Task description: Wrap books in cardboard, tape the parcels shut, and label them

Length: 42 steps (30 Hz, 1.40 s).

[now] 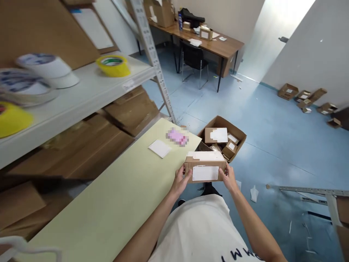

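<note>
Head view: hands (pixel 180 181) (pixel 228 177) hold box (pixel 205 174) (wide floor (pixel 259 123) beyond table (pixel 120 193) edge)

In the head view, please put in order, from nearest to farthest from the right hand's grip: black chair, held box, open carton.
1. Held box: in the grip of the right hand, on its left side.
2. Open carton: just beyond that.
3. Black chair: far ahead, at the wooden desk.

One head-worn camera looks forward and steeply down at the nearby box (pixel 205 173).
</note>
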Tool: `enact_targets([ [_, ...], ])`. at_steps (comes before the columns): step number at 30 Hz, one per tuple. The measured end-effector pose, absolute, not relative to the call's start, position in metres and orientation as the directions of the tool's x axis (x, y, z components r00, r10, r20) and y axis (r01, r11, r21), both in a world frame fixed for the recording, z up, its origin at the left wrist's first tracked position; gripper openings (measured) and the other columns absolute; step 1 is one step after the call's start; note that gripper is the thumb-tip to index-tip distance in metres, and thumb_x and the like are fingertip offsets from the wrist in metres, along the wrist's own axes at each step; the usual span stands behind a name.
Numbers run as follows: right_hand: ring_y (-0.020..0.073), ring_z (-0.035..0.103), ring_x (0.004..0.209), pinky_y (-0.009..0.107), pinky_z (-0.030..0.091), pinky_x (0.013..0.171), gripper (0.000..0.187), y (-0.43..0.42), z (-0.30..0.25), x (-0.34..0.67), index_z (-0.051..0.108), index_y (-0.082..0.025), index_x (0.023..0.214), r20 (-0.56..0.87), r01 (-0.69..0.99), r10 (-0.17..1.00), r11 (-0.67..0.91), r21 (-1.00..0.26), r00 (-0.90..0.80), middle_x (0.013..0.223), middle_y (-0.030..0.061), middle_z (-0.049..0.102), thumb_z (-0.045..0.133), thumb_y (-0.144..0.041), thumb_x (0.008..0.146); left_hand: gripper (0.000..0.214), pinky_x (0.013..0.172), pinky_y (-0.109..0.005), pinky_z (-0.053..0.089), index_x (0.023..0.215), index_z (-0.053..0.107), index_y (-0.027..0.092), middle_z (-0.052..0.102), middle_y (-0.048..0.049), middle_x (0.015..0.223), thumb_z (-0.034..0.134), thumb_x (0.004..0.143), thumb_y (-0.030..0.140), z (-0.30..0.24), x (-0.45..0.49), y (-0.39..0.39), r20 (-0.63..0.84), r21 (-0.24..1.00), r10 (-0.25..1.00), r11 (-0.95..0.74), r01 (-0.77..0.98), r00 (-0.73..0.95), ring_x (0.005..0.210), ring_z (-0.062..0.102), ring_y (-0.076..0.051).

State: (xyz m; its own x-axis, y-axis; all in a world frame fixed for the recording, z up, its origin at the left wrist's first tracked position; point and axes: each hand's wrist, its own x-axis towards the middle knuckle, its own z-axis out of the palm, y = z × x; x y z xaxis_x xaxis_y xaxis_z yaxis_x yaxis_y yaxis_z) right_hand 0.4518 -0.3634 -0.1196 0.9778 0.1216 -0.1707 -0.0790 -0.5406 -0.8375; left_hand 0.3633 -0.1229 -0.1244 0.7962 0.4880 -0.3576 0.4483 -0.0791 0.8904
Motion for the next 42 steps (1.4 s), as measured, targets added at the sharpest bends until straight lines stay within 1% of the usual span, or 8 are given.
enact_targets([
  [5,0.0244,0.053,0.088,0.042,0.05,0.085,0.076,-0.409,-0.128,0.509,0.046,-0.023,0.143,-0.238,-0.176,0.05,-0.53,-0.83,0.97,0.093,0.004,0.052,0.064,-0.056,0.077,0.062,0.106,-0.04,0.04,0.129,0.06,0.02,0.061,-0.0128,0.115,0.06,0.081,0.06,-0.123,0.469,-0.155,-0.409,0.846,0.327,-0.214,0.489,0.852,0.119,0.055,-0.029],
  [13,0.0245,0.058,0.092,0.045,0.053,0.087,0.098,-0.45,-0.14,0.586,0.024,-0.024,0.154,-0.27,-0.223,0.004,-0.55,-0.805,0.963,0.111,0.0082,0.05,0.067,-0.058,0.073,0.077,0.114,-0.04,0.033,0.147,0.043,0.019,0.052,-0.014,0.143,0.065,0.081,0.052,-0.132,0.588,-0.196,-0.388,0.885,0.236,-0.175,0.432,0.891,0.137,0.044,-0.029],
  [17,0.0288,0.055,0.116,0.046,0.052,0.093,0.097,-0.441,-0.14,0.599,0.014,-0.027,0.155,-0.192,-0.195,-0.056,-0.487,-0.851,0.98,0.142,0.0153,0.03,0.064,-0.058,0.078,0.085,0.117,-0.038,0.031,0.152,0.032,0.018,0.038,-0.0132,0.156,0.069,0.08,0.044,-0.143,0.612,-0.201,-0.352,0.921,0.178,-0.107,0.374,0.919,0.144,0.036,-0.027],
  [20,0.0286,0.055,0.119,0.048,0.051,0.096,0.09,-0.422,-0.142,0.598,0.012,-0.027,0.155,-0.203,-0.205,-0.052,-0.444,-0.872,0.978,0.146,0.0166,0.025,0.06,-0.052,0.083,0.08,0.118,-0.041,0.031,0.146,0.041,0.019,0.041,-0.0138,0.154,0.073,0.076,0.041,-0.149,0.609,-0.197,-0.353,0.916,0.198,-0.126,0.38,0.915,0.143,0.038,-0.027],
  [25,0.0219,0.065,0.1,0.044,0.055,0.089,0.081,-0.393,-0.156,0.596,0.014,-0.029,0.154,-0.246,-0.174,0.111,-0.439,-0.881,0.963,0.139,0.0151,0.035,0.055,-0.041,0.086,0.059,0.106,-0.045,0.047,0.124,0.059,0.014,0.064,-0.0186,0.129,0.072,0.074,0.041,-0.162,0.565,-0.178,-0.505,0.854,0.278,0.022,0.52,0.817,0.121,0.061,-0.029],
  [31,0.0216,0.067,0.081,0.045,0.057,0.08,0.083,-0.377,-0.181,0.62,0.023,-0.02,0.153,-0.31,-0.125,0.324,-0.483,-0.866,0.894,0.138,0.0203,0.045,0.057,-0.047,0.083,0.056,0.094,-0.045,0.054,0.109,0.063,0.016,0.072,-0.0162,0.111,0.072,0.066,0.051,-0.165,0.47,-0.159,-0.597,0.779,0.552,0.224,0.586,0.582,0.101,0.07,-0.028],
  [35,0.0222,0.066,0.076,0.045,0.057,0.076,0.09,-0.352,-0.188,0.636,0.023,-0.014,0.152,-0.324,-0.074,0.457,-0.484,-0.872,0.828,0.14,0.0249,0.045,0.056,-0.055,0.08,0.058,0.091,-0.042,0.055,0.107,0.064,0.016,0.072,-0.0167,0.11,0.072,0.064,0.054,-0.146,0.415,-0.164,-0.593,0.773,0.681,0.334,0.539,0.429,0.097,0.071,-0.027],
  [42,0.0214,0.065,0.067,0.043,0.057,0.068,0.074,-0.276,-0.159,0.601,0.045,-0.015,0.139,-0.193,0.114,0.742,-0.341,-0.933,0.642,0.119,0.0185,0.063,0.059,-0.053,0.077,0.053,0.09,-0.041,0.054,0.108,0.067,0.02,0.071,-0.0142,0.114,0.073,0.067,0.051,-0.106,0.342,-0.182,-0.475,0.85,0.82,0.333,0.409,0.32,0.095,0.07,-0.025],
])
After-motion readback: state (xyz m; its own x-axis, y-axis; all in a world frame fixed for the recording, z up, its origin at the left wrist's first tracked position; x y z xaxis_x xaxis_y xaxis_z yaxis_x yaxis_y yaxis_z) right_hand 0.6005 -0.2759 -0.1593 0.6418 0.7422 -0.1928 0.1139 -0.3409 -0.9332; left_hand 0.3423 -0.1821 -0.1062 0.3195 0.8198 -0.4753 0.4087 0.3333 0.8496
